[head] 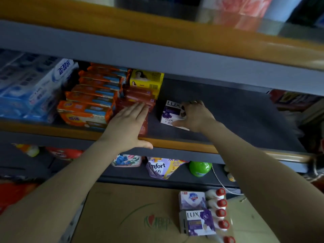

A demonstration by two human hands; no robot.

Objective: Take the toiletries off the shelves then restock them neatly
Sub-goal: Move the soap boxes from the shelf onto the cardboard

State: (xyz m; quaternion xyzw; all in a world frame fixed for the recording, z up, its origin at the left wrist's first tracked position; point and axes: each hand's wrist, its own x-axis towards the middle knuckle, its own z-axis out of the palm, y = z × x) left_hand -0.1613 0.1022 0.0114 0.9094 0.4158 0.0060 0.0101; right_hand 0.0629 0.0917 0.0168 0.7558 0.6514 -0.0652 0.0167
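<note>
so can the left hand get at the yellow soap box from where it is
Probably yes: the left hand lies flat on the red packs, and the yellow soap box sits just behind them, uncovered.

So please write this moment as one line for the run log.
left hand: flat on red soap packs | right hand: grips Lux boxes on middle shelf | cardboard box below: more soap waiting

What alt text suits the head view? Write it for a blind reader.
The right hand grips a stack of purple Lux soap boxes on the middle shelf, while the left hand rests flat on red soap packs.
</note>
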